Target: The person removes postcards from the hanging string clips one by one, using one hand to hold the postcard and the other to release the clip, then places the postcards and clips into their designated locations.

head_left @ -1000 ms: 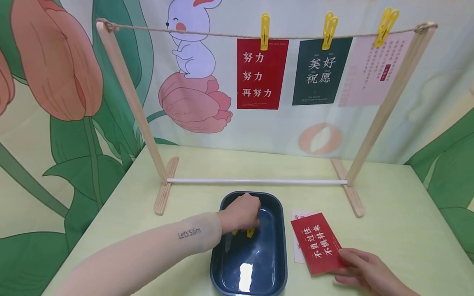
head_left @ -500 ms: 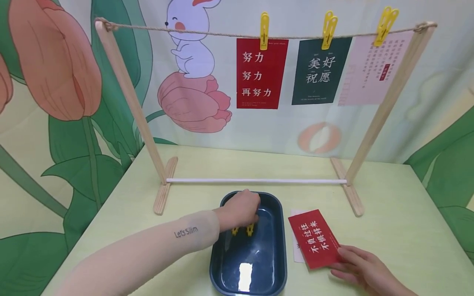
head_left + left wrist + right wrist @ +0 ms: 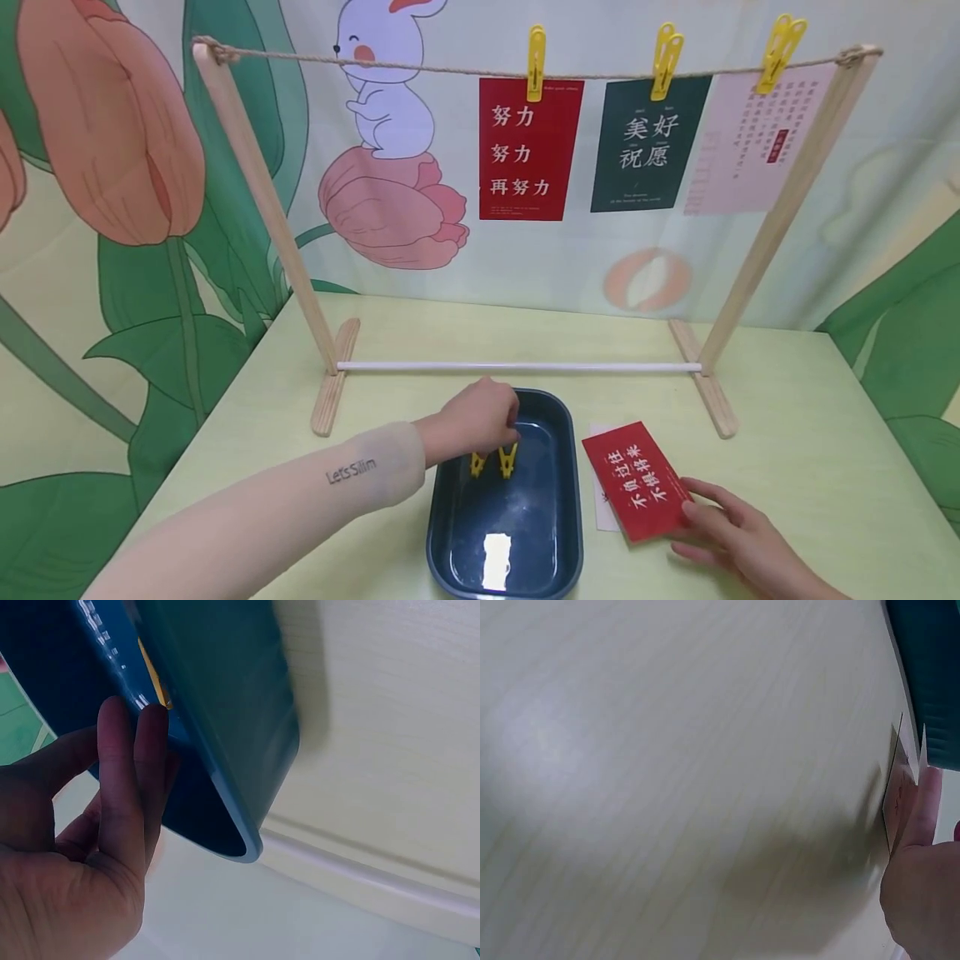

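My left hand (image 3: 480,417) is over the far left part of the dark blue tray (image 3: 504,508), knuckles up. Two yellow clothespins (image 3: 507,460) show in the tray just below it. In the left wrist view the fingers (image 3: 120,772) lie close together by the tray wall, and the thumb tip is hidden behind them; whether they pinch anything does not show. My right hand (image 3: 731,533) holds a red card (image 3: 636,483) with white Chinese characters by its lower right edge, between thumb and fingers. The card partly covers a pale card (image 3: 604,508) on the table.
Behind the tray stands a wooden frame (image 3: 262,200) with a twine line (image 3: 420,67) and a white bottom bar (image 3: 517,367). Yellow clothespins hold a red card (image 3: 531,150), a dark green card (image 3: 649,146) and a pink card (image 3: 757,142) on the line's right half.
My left hand has risen slightly and shifted left, uncovering more of the two clothespins. The red card has moved a little up and left, and my right fingers have shifted on its edge.
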`<state>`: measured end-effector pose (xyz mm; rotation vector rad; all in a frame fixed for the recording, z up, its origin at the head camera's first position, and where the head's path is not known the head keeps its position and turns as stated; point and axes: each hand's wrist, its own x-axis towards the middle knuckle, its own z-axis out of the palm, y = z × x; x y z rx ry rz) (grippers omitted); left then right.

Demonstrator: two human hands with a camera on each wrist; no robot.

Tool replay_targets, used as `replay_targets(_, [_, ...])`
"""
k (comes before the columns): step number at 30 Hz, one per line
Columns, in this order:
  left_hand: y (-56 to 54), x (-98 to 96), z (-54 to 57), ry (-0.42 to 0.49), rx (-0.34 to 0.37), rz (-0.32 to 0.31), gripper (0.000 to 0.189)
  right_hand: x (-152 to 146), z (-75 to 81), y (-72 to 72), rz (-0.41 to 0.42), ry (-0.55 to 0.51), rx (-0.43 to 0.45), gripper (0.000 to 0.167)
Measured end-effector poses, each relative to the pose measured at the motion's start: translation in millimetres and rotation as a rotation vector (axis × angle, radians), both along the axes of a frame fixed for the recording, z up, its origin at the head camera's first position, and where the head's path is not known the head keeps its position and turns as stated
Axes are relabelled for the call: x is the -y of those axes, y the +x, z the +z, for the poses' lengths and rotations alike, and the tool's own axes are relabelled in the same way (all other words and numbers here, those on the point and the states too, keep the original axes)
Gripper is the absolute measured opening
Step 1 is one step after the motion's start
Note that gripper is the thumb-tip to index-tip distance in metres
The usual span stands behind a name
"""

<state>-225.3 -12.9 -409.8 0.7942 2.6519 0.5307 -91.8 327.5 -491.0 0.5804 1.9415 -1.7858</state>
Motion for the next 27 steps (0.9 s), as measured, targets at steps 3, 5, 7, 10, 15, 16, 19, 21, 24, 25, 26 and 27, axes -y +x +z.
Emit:
replay_targets(3, [0.6, 1.8, -1.8, -0.007, 0.001, 0.000, 0.016, 0.0, -0.6, -4.2, -0.012, 0.013, -0.012, 0.061])
replay_targets(5, [0.7, 2.9, -3.0, -0.010, -0.003, -0.003, 0.016, -0.9, -1.0, -7.1, -0.023, 0.020, -0.016, 0.057])
replay_targets(7, [0.7, 3.7, -3.5, -0.010, -0.002, -0.001, 0.017, -1.9, -1.4, -9.2, -0.045, 0.021, -0.012, 0.053])
replay_targets(10, [0.4, 5.0, -3.5, -0.004, 0.004, 0.010, 0.017, -3.1, -1.7, -9.9, -0.069, -0.011, -0.008, 0.050])
replay_targets(15, [-0.6, 6.0, -3.9, 0.007, 0.016, 0.026, 0.016, -1.6, -2.1, -9.4, -0.086, -0.048, 0.012, 0.051])
replay_targets(16, [-0.9, 6.0, -4.1, 0.009, 0.016, 0.025, 0.016, -1.1, -2.4, -9.3, -0.087, -0.049, 0.018, 0.052])
replay_targets(19, [-1.5, 6.2, -4.2, 0.013, 0.015, 0.018, 0.017, -0.2, -3.1, -8.9, -0.096, -0.047, 0.040, 0.055])
replay_targets(21, [-1.6, 6.5, -3.8, 0.017, 0.020, 0.016, 0.017, -0.6, -3.5, -8.1, -0.086, -0.021, 0.049, 0.053])
replay_targets(24, [-1.9, 7.0, -3.4, 0.018, 0.032, 0.018, 0.018, -3.8, -2.6, -7.5, -0.013, 0.046, 0.042, 0.053])
replay_targets(25, [-2.0, 7.1, -3.1, 0.018, 0.035, 0.020, 0.017, -5.1, -2.2, -7.5, 0.020, 0.073, 0.029, 0.054])
replay_targets(26, [-2.1, 7.1, -3.0, 0.018, 0.036, 0.022, 0.017, -6.3, -1.9, -7.7, 0.045, 0.099, 0.017, 0.055])
replay_targets(27, [-2.0, 7.0, -2.7, 0.018, 0.036, 0.021, 0.017, -7.5, -1.4, -7.8, 0.067, 0.117, 0.008, 0.058])
